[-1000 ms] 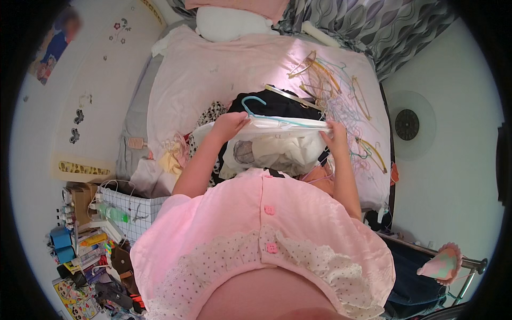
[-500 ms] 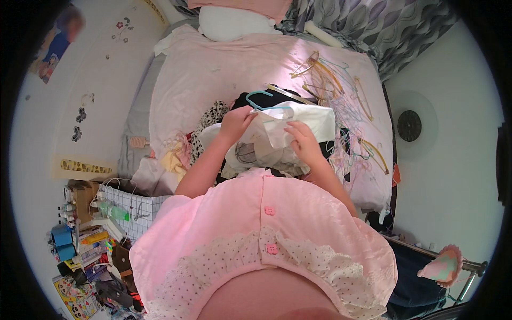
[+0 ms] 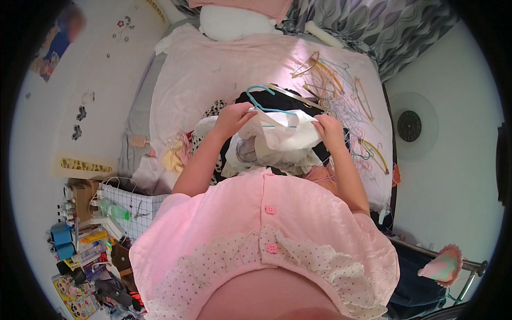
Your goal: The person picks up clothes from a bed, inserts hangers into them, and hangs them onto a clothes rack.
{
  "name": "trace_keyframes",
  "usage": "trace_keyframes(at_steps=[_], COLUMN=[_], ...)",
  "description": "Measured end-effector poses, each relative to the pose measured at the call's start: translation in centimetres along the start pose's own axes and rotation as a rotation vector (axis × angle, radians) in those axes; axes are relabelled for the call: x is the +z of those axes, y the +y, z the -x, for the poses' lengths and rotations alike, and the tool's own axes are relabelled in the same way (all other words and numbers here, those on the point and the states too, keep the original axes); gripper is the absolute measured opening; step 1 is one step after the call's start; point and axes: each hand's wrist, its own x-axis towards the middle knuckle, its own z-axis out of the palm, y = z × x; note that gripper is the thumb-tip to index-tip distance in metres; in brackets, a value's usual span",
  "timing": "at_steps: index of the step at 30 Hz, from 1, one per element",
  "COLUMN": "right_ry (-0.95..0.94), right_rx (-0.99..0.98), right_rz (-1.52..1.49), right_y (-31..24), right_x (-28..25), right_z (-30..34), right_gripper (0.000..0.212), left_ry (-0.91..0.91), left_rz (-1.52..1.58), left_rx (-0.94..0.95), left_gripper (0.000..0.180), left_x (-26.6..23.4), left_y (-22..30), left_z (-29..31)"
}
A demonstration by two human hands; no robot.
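A white garment [image 3: 298, 133] hangs spread between my two hands over the bed. Inside its neck opening sits a teal hanger [image 3: 277, 111], its hook pointing up and away from me. My left hand [image 3: 233, 118] pinches the garment's left shoulder close to the hanger. At the other shoulder, my right hand [image 3: 329, 129] grips the white cloth near the hanger's right end. Below the garment lie more clothes, among them a pale piece with a round grey print [image 3: 246, 151]. Black clothing [image 3: 250, 98] shows behind it, and a black-and-white spotted cloth [image 3: 215, 109] is left of my left hand.
Many loose hangers [image 3: 346, 96] lie tangled on the right side of the pink bed [image 3: 186, 69]. A yellow and pink cloth heap [image 3: 178, 153] is at the left. A white grid-patterned basket [image 3: 138, 200] stands near left, and a metal rail [image 3: 416, 248] is near right.
My right hand has moved right and slightly up, taking the garment's right shoulder. The white cloth is pulled over the hanger's right arm, and its neck opening now shows.
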Motion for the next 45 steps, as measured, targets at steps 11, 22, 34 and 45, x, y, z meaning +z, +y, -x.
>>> trace_keyframes(at_steps=[11, 22, 34, 45], right_ry=[0.06, 0.026, -0.032, 0.141], right_rx=[0.478, 0.211, 0.488, 0.529], right_rz=[-0.493, -0.292, -0.559, -0.646], right_y=[3.9, 1.2, 1.9, 5.0], right_x=[-1.5, -1.1, -2.3, -3.8], right_z=[1.0, 1.9, 2.0, 2.0], right_gripper=[0.017, 0.019, 0.017, 0.017], left_ry=[-0.02, -0.032, -0.217, 0.098], left_rz=[-0.025, 0.017, 0.288, 0.021], left_rx=[-0.035, -0.051, -0.256, 0.027], left_gripper=[0.017, 0.033, 0.036, 0.019], left_x=[-1.7, -2.2, -3.1, -3.4], left_y=[-2.9, -2.0, -2.7, -2.6], left_z=[0.4, -1.0, -1.8, -1.5])
